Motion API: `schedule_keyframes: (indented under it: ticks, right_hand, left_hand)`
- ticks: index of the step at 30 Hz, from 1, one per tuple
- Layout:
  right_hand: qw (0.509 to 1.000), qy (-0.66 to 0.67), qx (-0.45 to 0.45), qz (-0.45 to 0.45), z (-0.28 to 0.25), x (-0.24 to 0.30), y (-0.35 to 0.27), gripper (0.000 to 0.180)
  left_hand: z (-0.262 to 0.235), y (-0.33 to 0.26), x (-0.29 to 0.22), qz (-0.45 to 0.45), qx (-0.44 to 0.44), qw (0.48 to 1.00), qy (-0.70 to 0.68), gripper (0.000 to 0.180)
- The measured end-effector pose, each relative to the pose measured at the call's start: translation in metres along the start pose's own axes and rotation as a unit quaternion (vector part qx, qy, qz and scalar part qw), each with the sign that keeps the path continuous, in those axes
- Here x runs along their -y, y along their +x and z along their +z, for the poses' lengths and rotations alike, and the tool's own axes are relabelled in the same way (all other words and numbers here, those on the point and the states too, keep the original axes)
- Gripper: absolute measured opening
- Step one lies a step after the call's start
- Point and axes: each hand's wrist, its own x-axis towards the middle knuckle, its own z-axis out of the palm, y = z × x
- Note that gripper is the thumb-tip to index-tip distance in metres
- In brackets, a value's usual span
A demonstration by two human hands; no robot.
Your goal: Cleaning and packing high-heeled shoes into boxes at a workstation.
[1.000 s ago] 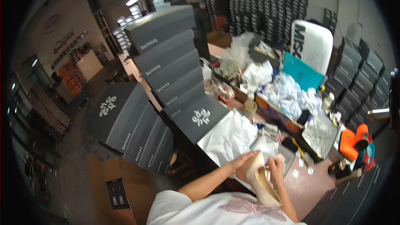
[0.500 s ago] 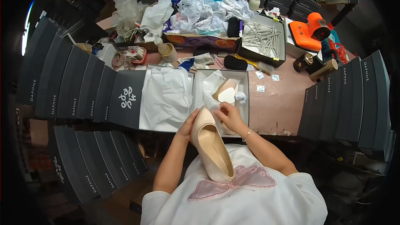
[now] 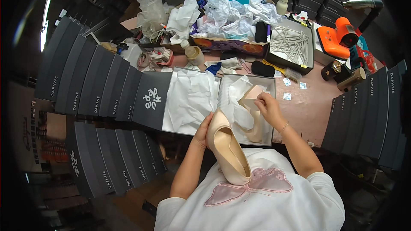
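Pink table point(image 3: 308, 111), messy and full. Close in, the left hand point(image 3: 202, 130) wraps its fingers around the toe of a smooth beige shoe point(image 3: 229, 152), held over the lap. Next, the right hand point(image 3: 267, 107) pinches a second beige shoe point(image 3: 253, 113) inside an open grey box point(image 3: 246, 107), half hidden by crinkly white paper point(image 3: 190, 98). Two shoes in all. Farther back sit an orange tool point(image 3: 338, 38) and many dark boxes point(image 3: 94, 85).

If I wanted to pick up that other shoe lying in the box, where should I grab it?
Grab the beige shoe in the box around its middle, coming down from above. It lies on white tissue paper in the open shoebox, whose walls block the sides. The right hand already touches its upper end, while the left hand holds the other shoe.
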Motion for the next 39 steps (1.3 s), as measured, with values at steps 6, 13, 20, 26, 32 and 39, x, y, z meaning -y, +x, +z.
schedule_keyframes:
  ticks: [6, 13, 20, 26, 32, 39]
  right_hand:
    - [0.941, 0.029, 0.232, -0.245, -0.035, 0.126, -0.038, 0.015]
    - [0.938, -0.042, 0.249, -0.238, -0.022, 0.123, -0.033, 0.011]
    - [0.946, -0.075, 0.154, -0.275, -0.025, 0.12, -0.045, 0.022]
    - [0.953, -0.089, 0.198, -0.213, -0.01, 0.12, -0.048, 0.007]
    - [0.951, 0.167, 0.254, -0.065, -0.043, 0.113, -0.021, 0.026]
    - [0.882, 0.366, 0.196, 0.222, 0.004, 0.037, 0.015, 0.028]
  left_hand:
    - [0.026, 0.008, -0.01, -0.073, 0.006, 0.996, 0.044, 0.052]
    - [0.035, 0.027, -0.02, -0.123, 0.055, 0.985, 0.108, 0.05]
    - [0.045, 0.027, -0.024, -0.108, 0.052, 0.985, 0.124, 0.047]
    - [0.043, 0.026, -0.021, -0.093, 0.031, 0.98, 0.175, 0.046]
    - [0.031, 0.026, -0.01, -0.048, 0.04, 0.992, 0.108, 0.045]
    - [0.04, 0.031, -0.009, -0.037, 0.041, 0.986, 0.155, 0.046]
